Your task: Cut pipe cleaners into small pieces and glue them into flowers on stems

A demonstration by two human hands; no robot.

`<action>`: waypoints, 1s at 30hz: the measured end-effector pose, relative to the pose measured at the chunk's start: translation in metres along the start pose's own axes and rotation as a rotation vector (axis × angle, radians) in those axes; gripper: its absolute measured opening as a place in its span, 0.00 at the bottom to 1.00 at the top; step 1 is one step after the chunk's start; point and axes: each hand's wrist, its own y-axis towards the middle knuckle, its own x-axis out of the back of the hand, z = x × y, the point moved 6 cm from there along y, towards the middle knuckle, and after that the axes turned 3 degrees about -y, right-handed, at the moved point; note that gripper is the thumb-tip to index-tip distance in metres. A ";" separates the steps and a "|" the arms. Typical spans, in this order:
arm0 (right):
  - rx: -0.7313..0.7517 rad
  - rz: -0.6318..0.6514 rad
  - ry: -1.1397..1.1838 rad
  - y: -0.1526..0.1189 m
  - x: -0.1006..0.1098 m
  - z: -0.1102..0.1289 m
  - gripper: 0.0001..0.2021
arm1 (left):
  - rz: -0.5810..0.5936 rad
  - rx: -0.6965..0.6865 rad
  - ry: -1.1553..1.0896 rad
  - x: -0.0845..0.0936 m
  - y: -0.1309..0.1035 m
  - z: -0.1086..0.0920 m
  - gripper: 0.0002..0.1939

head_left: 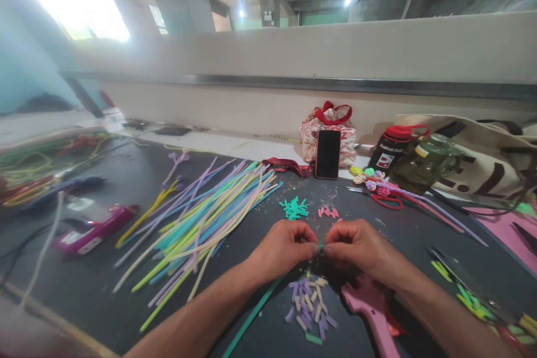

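Both hands meet over the dark mat at the centre. My left hand (292, 243) pinches a green pipe-cleaner stem (255, 313), whose long part runs down to the lower left. Fingertips of my right hand (350, 241) are pinched on a tiny green bit between the two hands. Behind them lie a pile of short teal pieces (294, 208) and a smaller pink pile (328, 212). Nearer sits a pile of purple and cream pieces (310, 302). A pink tool (371, 310), its form partly hidden, lies beneath my right forearm.
Many long coloured stems (210, 218) spread at the left, beside a magenta glue gun (96, 229). A phone (328, 154) leans on a patterned bag (308, 137). Bottles (390, 148), red-handled scissors (386, 201) and made flowers (371, 178) are at the right.
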 end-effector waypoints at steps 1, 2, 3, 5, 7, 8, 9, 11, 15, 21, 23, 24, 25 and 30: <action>0.013 -0.003 -0.017 0.000 0.000 0.000 0.06 | -0.005 0.000 0.011 0.000 0.000 -0.001 0.07; 0.029 -0.009 -0.038 0.000 0.000 0.001 0.06 | -0.008 -0.001 0.022 0.000 0.000 -0.001 0.07; 0.047 -0.017 -0.063 0.000 0.000 0.001 0.06 | -0.011 -0.001 0.032 0.001 -0.001 -0.001 0.07; 0.095 -0.048 -0.124 -0.001 0.000 0.005 0.06 | -0.017 -0.002 0.043 0.001 -0.001 -0.001 0.07; 0.148 -0.097 -0.193 -0.002 0.001 0.011 0.06 | -0.025 0.005 0.043 0.001 0.000 0.000 0.07; 0.170 -0.123 -0.223 -0.002 0.001 0.014 0.06 | -0.032 0.012 0.039 0.001 0.000 0.001 0.07; 0.188 -0.150 -0.246 -0.002 0.001 0.017 0.06 | -0.039 0.019 0.029 0.001 0.001 0.002 0.07; 0.202 -0.195 -0.264 -0.002 0.003 0.019 0.06 | -0.050 0.030 -0.018 0.002 0.003 0.004 0.07; 0.146 -0.183 -0.195 0.002 0.010 0.012 0.11 | -0.074 0.017 -0.170 0.003 0.004 0.002 0.06; 0.078 -0.167 -0.060 0.005 0.020 0.000 0.11 | -0.070 0.003 -0.233 0.004 0.004 0.001 0.07; 0.080 -0.156 -0.063 0.005 0.018 0.001 0.08 | -0.060 0.005 -0.197 0.004 0.004 0.002 0.07; 0.086 -0.150 -0.067 0.004 0.017 0.003 0.08 | -0.060 0.006 -0.164 0.004 0.003 0.002 0.08; 0.101 -0.145 -0.078 0.003 0.015 0.005 0.07 | -0.062 0.004 -0.123 0.004 0.003 0.002 0.08; 0.259 -0.137 -0.331 -0.003 0.008 0.022 0.08 | -0.116 -0.022 0.107 0.004 0.000 -0.005 0.07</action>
